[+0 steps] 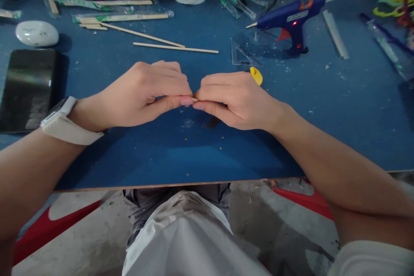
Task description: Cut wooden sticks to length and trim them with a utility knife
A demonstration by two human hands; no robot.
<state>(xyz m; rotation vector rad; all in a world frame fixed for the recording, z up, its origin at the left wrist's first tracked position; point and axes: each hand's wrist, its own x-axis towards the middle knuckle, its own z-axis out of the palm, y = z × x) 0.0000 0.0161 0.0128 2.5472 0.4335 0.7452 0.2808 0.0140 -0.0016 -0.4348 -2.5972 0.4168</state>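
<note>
Over the middle of the blue table, my left hand (152,90) and my right hand (237,97) meet with thumbs and fingers pinched together. Between their fingertips shows a short bit of a thin wooden stick (195,99); the fingers hide the rest of it. Just beyond my hands lies a loose wooden stick (176,47), with another thin stick (142,34) slanting behind it. A yellow object (256,76) peeks out behind my right hand. Under that hand is a dark piece (211,122), partly covered.
A blue glue gun (296,19) with its red light on rests at the back right, near a clear set square (244,54) and a glue stick (335,34). To the left lie a black box (29,88) and a white mouse-shaped object (37,33). Wrapped chopsticks (124,17) lie behind.
</note>
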